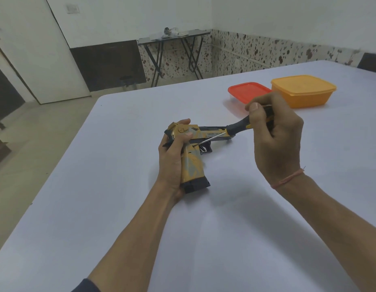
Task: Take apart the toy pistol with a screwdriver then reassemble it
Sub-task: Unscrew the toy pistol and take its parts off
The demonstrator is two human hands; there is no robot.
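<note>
A tan and dark grey toy pistol [195, 165] lies on its side at the middle of the white table [119, 207], barrel pointing right. My left hand [172, 159] grips its handle and rear, thumb on the slide. My right hand [275, 131] holds a screwdriver [239, 128] with a black and yellow handle. Its thin metal shaft slants down to the left, and the tip touches the pistol frame just above the grip, near the trigger.
An orange plastic box [303, 91] and a red lid [246, 91] sit at the far right of the table. The table's left edge drops to a tiled floor. A black folding table [174, 39] stands against the far wall.
</note>
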